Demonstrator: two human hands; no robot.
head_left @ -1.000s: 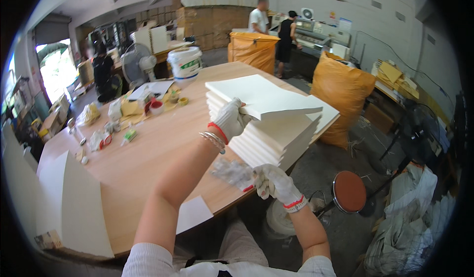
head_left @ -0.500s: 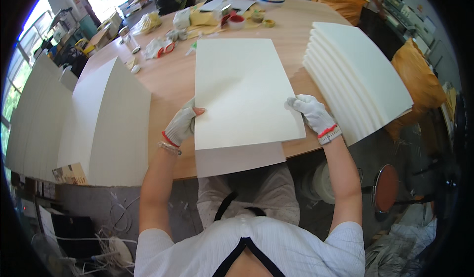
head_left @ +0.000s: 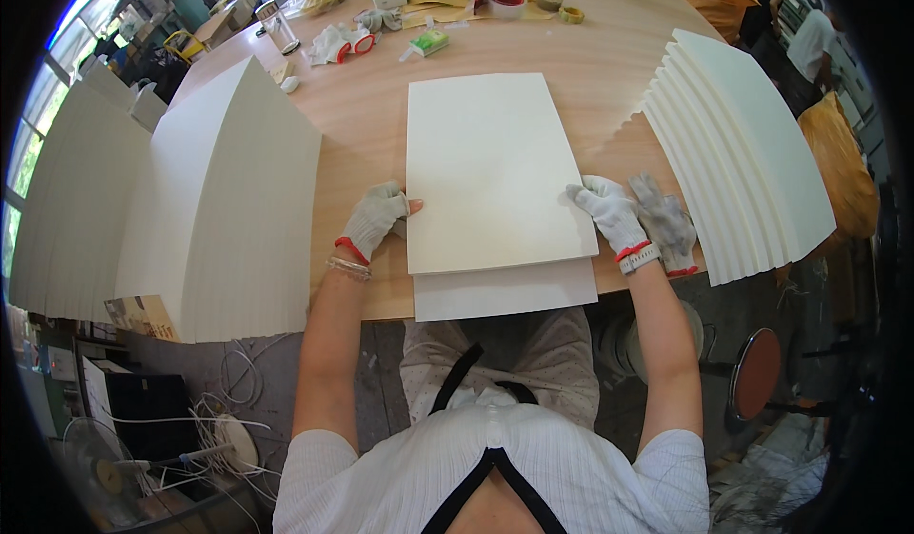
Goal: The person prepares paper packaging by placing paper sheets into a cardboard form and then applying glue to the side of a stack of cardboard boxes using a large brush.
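Observation:
A cream-white paper stack [head_left: 495, 172] with a thin visible edge lies in front of me, its long sides running away from me. My left hand [head_left: 379, 215], in a white knit glove with its thumb bare, grips the stack's left edge, thumb on top. On the right edge, my right hand [head_left: 609, 214] holds it the same way in a white glove. The fingers below are mostly hidden. Under the stack, a white sheet [head_left: 509, 292] juts out toward me past the table's front edge. Just right of my right hand lies a loose grey-white glove [head_left: 665, 220].
Tall piles of white sheets [head_left: 252, 201] stand at the left of the wooden table [head_left: 505, 47]. A wavy-edged pile [head_left: 752, 144] stands at the right. Tape rolls [head_left: 571, 15], a green packet [head_left: 430, 43] and red-handled scissors [head_left: 363, 45] lie farther back. A round stool [head_left: 757, 372] stands at lower right.
The view has shifted. The paper stack looks lower and closer to the table, with both hands still on its edges. The loose glove beside my right hand has come into sight.

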